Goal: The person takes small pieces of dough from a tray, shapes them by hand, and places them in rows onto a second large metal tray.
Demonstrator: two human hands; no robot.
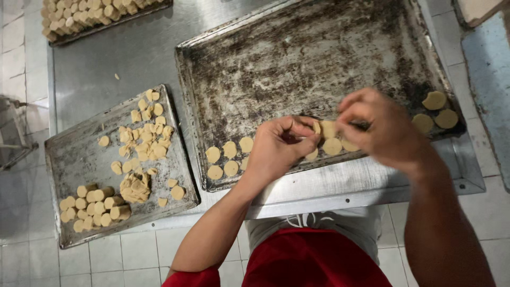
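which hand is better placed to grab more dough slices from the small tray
Left, probably. The left hand is nearer the small tray of dough slices; the right hand hovers farther over the large tray.

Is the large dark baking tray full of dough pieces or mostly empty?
Mostly empty: the large dark tray holds dough discs only along its near edge.

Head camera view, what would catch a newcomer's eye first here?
Both hands meet over the near edge of the big, darkly stained baking tray: the left hand and right hand pinch a dough disc, with a row of flat discs laid beside them. To the left, a smaller tray holds cut dough pieces.
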